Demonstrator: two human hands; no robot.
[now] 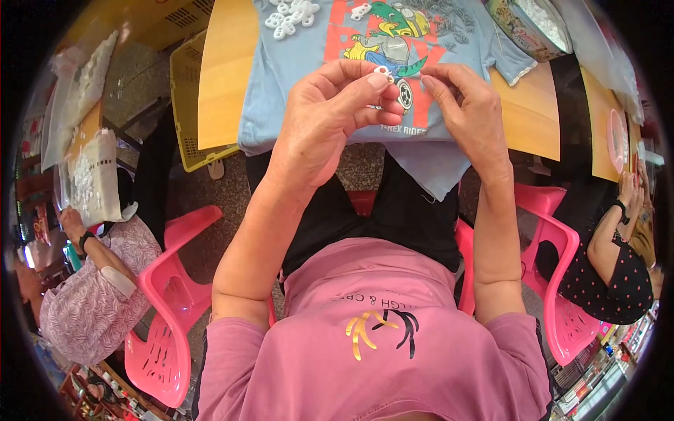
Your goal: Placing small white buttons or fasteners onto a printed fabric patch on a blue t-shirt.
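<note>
Clock centred on the table: light-brown, wood-look tabletop (228,77). Blue-grey printed fabric T-shirt (302,63) spread across it, part draped over the edge at 5. On the shirt: white lobed pieces (291,19) clustered at 10, 1 smaller white lobed piece (361,11) at 12. Printed, colourful tub (507,19) of small white bits (542,22) at 2.

At the frame's top I see small pieces (303,14) of smooth-looking plastic, a shirt (302,56) of matt cloth and a smooth wood-look table (225,77); lower left, a glossy plastic chair (158,379).
</note>
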